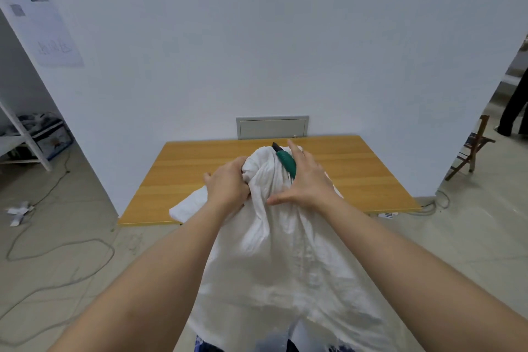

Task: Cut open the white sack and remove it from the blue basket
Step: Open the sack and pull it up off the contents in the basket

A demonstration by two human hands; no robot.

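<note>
A large white sack (285,251) stands in front of me, its bunched top reaching over the near edge of the wooden table (357,168). My left hand (228,183) grips the gathered neck of the sack from the left. My right hand (305,180) lies against the sack's right side with fingers spread, holding a green-handled cutter (285,161) with a black tip pointing away from me. Blue patterned bits at the bottom edge (204,346) may belong to the basket, which the sack otherwise hides.
A white wall with a grey hatch (272,127) rises behind the table. Cables (57,251) trail over the floor at left, near crumpled paper (18,211). A wooden chair (474,146) and a standing person's legs (514,111) are at the far right.
</note>
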